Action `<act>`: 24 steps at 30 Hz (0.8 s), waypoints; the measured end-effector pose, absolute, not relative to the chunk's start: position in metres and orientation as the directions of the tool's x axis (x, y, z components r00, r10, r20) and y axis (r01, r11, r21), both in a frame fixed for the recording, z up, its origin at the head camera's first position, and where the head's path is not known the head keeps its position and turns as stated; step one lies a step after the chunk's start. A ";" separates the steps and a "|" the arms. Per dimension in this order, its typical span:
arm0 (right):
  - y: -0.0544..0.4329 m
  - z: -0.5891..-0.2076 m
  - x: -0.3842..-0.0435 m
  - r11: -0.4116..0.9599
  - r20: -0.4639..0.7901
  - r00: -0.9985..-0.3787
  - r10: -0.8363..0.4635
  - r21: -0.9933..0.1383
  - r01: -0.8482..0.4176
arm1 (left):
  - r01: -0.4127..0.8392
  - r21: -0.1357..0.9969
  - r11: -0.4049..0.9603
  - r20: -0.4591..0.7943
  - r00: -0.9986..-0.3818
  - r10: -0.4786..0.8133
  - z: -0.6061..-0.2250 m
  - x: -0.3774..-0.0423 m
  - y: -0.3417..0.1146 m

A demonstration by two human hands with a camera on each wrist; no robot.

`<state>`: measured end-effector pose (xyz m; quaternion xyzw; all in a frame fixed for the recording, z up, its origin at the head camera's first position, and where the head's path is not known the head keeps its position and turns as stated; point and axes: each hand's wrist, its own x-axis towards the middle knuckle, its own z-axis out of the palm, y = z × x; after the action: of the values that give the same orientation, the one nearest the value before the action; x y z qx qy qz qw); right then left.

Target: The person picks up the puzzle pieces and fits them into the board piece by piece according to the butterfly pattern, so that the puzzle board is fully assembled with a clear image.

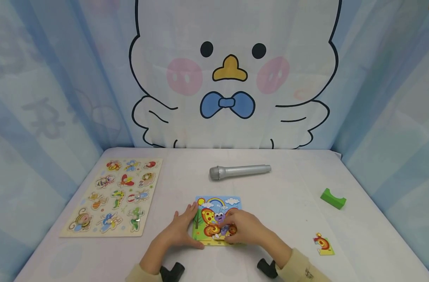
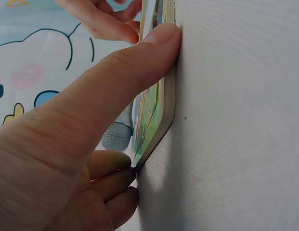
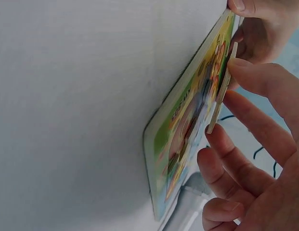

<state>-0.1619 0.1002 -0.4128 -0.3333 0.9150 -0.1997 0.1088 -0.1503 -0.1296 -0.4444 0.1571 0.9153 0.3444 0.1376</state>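
A small puzzle board (image 1: 199,232) with a butterfly, sun and rainbow picture lies flat on the table before me. My left hand (image 1: 180,230) holds its near left corner, thumb on the near edge and fingers along the left side. In the left wrist view the thumb presses against the board's edge (image 2: 167,103). Over the board's right half is my right hand (image 1: 248,227). It pinches a thin puzzle piece (image 3: 218,108) between thumb and fingertips, tilted close above the picture; the piece's face is hidden. Another puzzle piece (image 1: 326,246), yellow with a red-orange spiral, lies apart to the right.
A large board (image 1: 148,229) with several cartoon insect pieces lies at the left. Behind the puzzle lies a grey toy microphone (image 1: 242,170). A green block (image 1: 333,199) with a curved notch sits at the right. Printed curtains (image 1: 232,133) stand behind the table.
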 end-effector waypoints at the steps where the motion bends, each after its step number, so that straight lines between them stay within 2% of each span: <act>1: 0.099 -0.413 -0.162 0.698 -0.065 -0.753 -0.655 -0.432 -0.570 | 0.191 0.674 0.713 -0.146 -0.913 0.382 -0.444 -0.150 -0.130; 24: 0.085 -0.414 -0.159 0.755 -0.101 -0.776 -0.623 -0.335 -0.563 | 0.167 0.680 0.714 -0.171 -0.911 0.376 -0.444 -0.151 -0.130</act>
<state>-0.1592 0.0847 -0.4144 -0.3184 0.9311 -0.1445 0.1039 -0.1506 -0.1300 -0.4440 0.1488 0.9134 0.3478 0.1503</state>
